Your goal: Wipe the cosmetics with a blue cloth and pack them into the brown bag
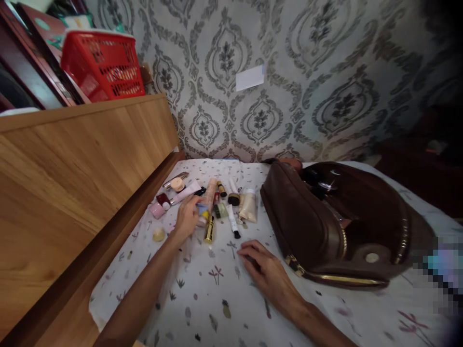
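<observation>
Bare forearms (140,289) are slanting up from the bottom edge of the frame over white printed cloth (195,289). Left hand (186,214), left of centre: fingers bending down among a cluster of small cosmetics, fingertips lying at a blue-and-yellow item (204,213) and near a peach tube (210,192). Cannot tell whether it is gripping anything; the fingers are partly hiding what lies under them. Right hand (265,270), lower centre: resting on the cloth, fingers loosely curling, nothing visible in it. The two hands are lying well apart.

Cosmetics are spreading across the middle of the frame, mostly left of centre. Gold tube (209,230) is marking their near edge, a white tube (232,219) with a black cap lying to its right, then a beige container (248,206). Pink bottle (157,209) and a round pot (158,234) are sitting toward the left. Brown bag (307,226) is filling the right side, neither hand touching it.

Judgement: the step in hand is looking like handling pieces within the cluster. Next move seems to be calling for a careful fingertip pinch, sparing the crowded neighbours.
</observation>
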Motion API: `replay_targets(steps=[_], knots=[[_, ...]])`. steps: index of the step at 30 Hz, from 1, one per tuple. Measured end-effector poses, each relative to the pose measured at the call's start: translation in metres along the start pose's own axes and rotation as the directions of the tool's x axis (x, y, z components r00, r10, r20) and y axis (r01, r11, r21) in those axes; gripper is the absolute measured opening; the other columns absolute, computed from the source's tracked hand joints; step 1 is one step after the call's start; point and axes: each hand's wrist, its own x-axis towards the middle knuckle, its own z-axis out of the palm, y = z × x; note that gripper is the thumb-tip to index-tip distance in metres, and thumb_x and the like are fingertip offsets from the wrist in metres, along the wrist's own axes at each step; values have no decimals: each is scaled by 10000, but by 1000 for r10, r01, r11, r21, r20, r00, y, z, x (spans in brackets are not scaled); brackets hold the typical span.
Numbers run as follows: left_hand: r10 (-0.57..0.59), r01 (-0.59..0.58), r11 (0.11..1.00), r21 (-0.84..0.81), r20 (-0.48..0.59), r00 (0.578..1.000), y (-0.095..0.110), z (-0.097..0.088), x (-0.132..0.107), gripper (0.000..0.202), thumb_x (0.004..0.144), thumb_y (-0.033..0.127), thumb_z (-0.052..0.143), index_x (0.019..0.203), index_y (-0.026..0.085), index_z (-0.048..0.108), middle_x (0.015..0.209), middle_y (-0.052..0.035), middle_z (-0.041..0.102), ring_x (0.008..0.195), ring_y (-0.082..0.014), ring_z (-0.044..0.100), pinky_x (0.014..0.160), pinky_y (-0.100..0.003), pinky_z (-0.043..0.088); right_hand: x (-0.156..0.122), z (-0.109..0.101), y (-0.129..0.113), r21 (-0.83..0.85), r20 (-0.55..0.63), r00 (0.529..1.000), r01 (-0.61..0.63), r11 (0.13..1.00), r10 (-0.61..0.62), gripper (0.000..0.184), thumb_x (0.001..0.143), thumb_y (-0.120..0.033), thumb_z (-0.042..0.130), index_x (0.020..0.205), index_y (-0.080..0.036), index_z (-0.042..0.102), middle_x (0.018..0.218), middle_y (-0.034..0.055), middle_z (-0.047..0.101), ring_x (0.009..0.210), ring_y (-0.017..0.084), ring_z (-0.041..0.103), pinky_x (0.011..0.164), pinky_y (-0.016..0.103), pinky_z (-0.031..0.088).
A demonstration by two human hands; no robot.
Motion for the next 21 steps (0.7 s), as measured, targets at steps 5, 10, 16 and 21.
replay_targets(steps=[5, 10, 16, 21], knots=[[-267, 270, 953, 138, -41, 963, -49, -22, 28, 382, 840, 11, 467, 1114, 182, 672, 1127, -82, 702, 1099, -223, 639, 990, -361, 481, 1, -2, -2, 7, 13, 1000, 2, 1000, -2, 240, 942, -205, 444, 920, -210, 684, 982, 92, 668, 720, 177, 658, 674, 319, 571], [-503, 497, 824, 271, -52, 863, -100, -53, 51, 250, 973, 262, 568, 1199, 174, 628, 1239, -92, 647, 1144, -243, 619, 989, -461, 506, 1, -2, -1, 19, 15, 1000, -14, 1000, 13, 248, 945, -216, 449, 926, -206, 696, 995, 100, 659, 697, 166, 661, 630, 302, 564], [-676, 609, 692, 387, 49, 736, -146, -70, 68, 348, 954, 366, 629, 1251, 187, 603, 1264, -95, 624, 1091, -236, 642, 907, -435, 565, 2, 0, 2, 15, -1, 1000, 0, 1000, 0, 256, 949, -209, 442, 940, -204, 698, 999, 97, 658, 739, 173, 683, 622, 296, 559], [-708, 572, 662, 484, 155, 689, -153, -61, 79, 372, 947, 377, 637, 1259, 178, 596, 1265, -97, 622, 1103, -245, 639, 915, -450, 560, 2, -2, -1, 19, 8, 1000, -14, 1000, 14, 241, 953, -202, 450, 931, -204, 690, 994, 88, 657, 717, 158, 666, 633, 286, 557]])
